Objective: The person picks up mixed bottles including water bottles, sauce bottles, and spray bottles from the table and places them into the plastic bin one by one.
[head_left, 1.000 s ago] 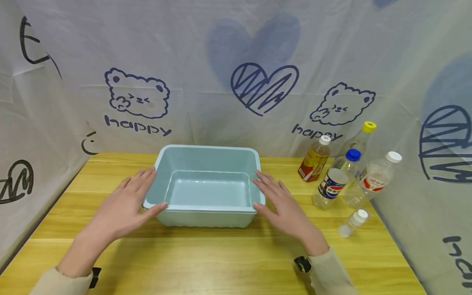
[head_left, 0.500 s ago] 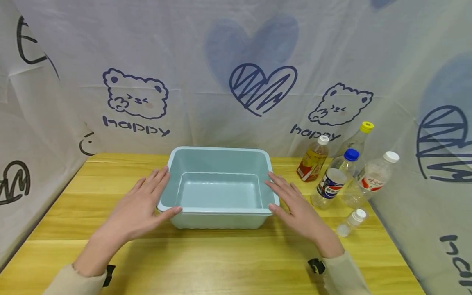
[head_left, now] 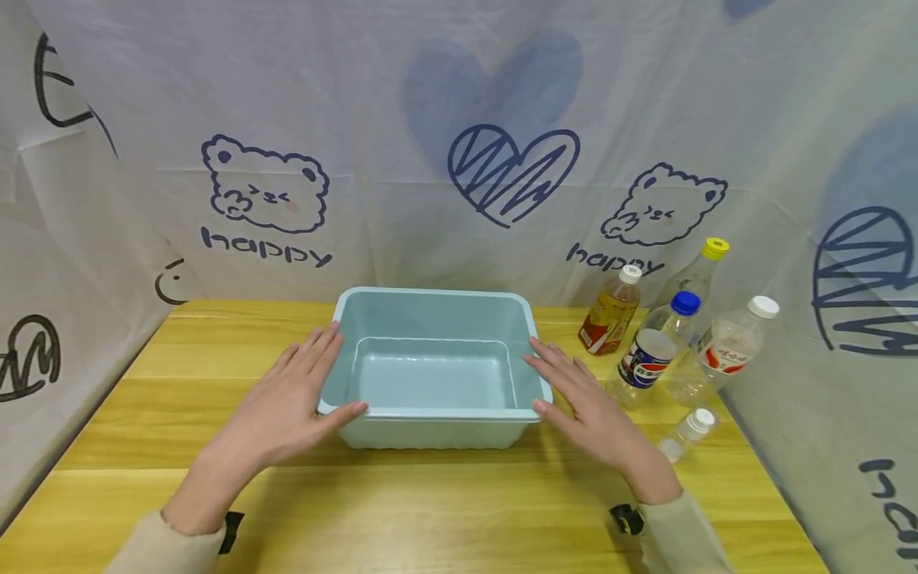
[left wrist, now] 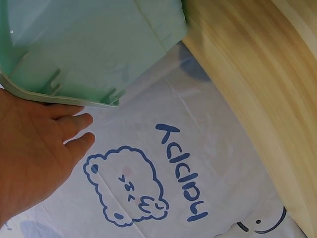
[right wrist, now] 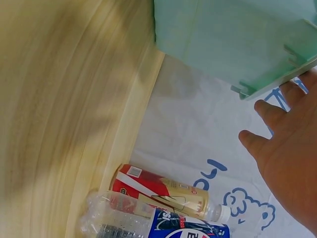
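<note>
A light blue-green plastic basin (head_left: 433, 433) stands on the wooden table, its inside bare. My left hand (head_left: 283, 410) rests on the basin's left rim with straight fingers, thumb at the front corner. On the opposite rim lies my right hand (head_left: 598, 422), likewise with fingers extended and thumb near the front right corner. From below, the left wrist view shows the left hand (left wrist: 37, 144) touching the underside of the rim, next to the basin's outer wall (left wrist: 99, 54). In the right wrist view, the right hand (right wrist: 292, 144) is along the rim too.
Several bottles stand at the right: a red-and-yellow labelled drink bottle (head_left: 610, 316), a blue-capped Pepsi bottle (head_left: 649, 355), a yellow-capped clear bottle (head_left: 696, 275), a white-capped bottle (head_left: 727, 351) and a small bottle (head_left: 688, 433). A printed cloth (head_left: 402, 231) hangs behind the table (head_left: 430, 510).
Both hands and the basin between them have shifted to the right, mostly in the first half second and slightly since. The bottles stay where they were.
</note>
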### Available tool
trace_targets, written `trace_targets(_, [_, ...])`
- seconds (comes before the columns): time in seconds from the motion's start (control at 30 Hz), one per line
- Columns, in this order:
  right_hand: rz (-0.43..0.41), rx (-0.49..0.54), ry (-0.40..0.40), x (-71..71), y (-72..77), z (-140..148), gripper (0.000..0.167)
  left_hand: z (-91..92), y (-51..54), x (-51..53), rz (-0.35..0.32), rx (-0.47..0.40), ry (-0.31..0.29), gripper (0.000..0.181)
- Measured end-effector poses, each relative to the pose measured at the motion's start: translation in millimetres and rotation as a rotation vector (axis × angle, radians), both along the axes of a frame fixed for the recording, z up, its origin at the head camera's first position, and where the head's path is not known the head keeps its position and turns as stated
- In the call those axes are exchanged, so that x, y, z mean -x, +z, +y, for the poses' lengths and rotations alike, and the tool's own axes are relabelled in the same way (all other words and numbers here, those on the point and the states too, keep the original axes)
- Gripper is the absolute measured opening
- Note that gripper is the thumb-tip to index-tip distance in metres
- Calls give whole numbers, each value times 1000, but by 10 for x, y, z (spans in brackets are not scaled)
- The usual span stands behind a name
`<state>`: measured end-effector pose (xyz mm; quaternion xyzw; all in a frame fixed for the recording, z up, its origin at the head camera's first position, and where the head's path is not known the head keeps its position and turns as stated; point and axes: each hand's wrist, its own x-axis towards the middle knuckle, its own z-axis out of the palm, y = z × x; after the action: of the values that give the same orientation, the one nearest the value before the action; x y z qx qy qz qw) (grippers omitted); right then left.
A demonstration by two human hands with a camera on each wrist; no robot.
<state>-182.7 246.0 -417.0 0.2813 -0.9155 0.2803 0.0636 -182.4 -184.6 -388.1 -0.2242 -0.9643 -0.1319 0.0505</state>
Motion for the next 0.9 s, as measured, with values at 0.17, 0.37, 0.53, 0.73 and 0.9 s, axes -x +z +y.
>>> trace_targets(0.17, [11,3,11,6,-1,-5,60,-3,-26,-4,3,-10,2,105])
trace_targets(0.37, [12,6,8,3,13,-18,61,-3,-31,-1,4,-19,6,105])
trace_targets(0.53, [23,6,5,-2,12,-22,62,5,-24,2,-8,-25,9,106])
trace_targets(0.73, [52,28,-17,-22,-4,-10,68,14,-24,9,-12,-29,12,107])
trace_targets(0.9, [148,78,-38,-14,-27,22,73,13,-30,2,-10,-35,14,107])
